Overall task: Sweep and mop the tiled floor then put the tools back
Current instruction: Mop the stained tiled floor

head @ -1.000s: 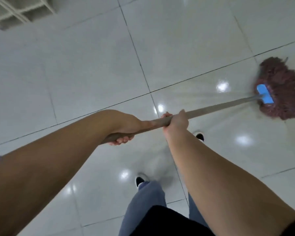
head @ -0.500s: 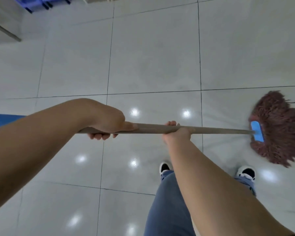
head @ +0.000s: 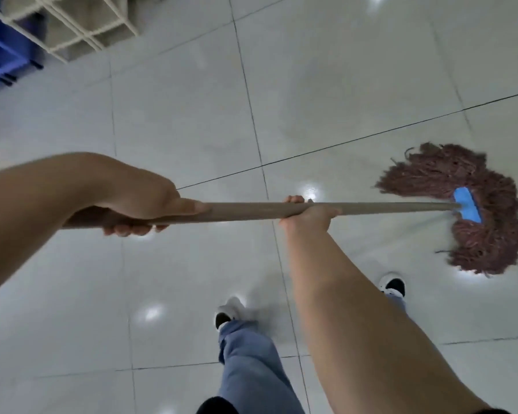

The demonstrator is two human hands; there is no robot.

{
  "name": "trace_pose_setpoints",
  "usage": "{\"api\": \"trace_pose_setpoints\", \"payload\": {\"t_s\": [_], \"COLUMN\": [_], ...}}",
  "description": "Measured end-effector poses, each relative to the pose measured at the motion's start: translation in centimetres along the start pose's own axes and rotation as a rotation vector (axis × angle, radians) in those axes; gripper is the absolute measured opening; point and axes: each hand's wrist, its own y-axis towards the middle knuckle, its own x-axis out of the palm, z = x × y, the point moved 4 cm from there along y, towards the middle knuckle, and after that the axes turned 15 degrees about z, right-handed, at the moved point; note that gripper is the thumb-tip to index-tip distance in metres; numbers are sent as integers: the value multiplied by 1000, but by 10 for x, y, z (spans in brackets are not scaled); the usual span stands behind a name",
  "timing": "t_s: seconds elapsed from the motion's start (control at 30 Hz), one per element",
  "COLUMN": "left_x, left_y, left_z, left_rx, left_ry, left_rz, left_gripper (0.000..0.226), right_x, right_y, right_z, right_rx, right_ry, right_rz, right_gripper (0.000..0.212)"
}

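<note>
Out to the right of both hands, the mop head (head: pixel 473 213) sits flat on the tiled floor (head: pixel 177 121), with the handle (head: pixel 371 208) running almost straight left-right. The right hand (head: pixel 308 212) is nearer the head; the left hand (head: pixel 141 201) has the far end. Each grip is wrapped tight around the handle, so I'd guess the next stroke pivots off the right.

A mop with a long grey-brown handle (head: pixel 371 208) runs level across the middle of the frame. Its reddish-brown string head (head: pixel 476 216), joined by a blue clamp (head: pixel 467 208), fans out at right on the glossy pale tiled floor (head: pixel 177 130).
</note>
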Motion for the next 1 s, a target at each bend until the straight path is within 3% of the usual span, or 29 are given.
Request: {"api": "trace_pose_setpoints", "payload": {"t_s": [0.13, 0.27, 0.37, 0.43, 0.53, 0.67, 1.0], "left_x": [-2, 22, 48, 59, 67, 75, 147], "left_y": [10, 14, -2, -9, -10, -18, -65], "left_z": [183, 361, 432, 443, 420, 339, -4], "left_rx": [167, 329, 334, 302, 281, 247, 133], "left_ry": [-1, -110, -158, -160, -114, -133, -148], "left_rz": [-75, -126, -214, -260, -282, -251, -132], "left_gripper": [70, 65, 62, 61, 63, 64, 64], "right_x": [7, -3, -24, -34, -47, -65, -167], "right_y": [45, 74, 72, 68, 66, 51, -7], "right_z": [-181, -339, -408, -420, -400, -324, 2], "right_rx": [-146, -305, -423, -453, -429, -415, -295], "right_ry": [78, 71, 46, -34, -19, -55, -233], "right_rz": [75, 130, 240, 280, 266, 247, 44], "right_gripper": [48, 28, 22, 12, 15, 13, 27]}}
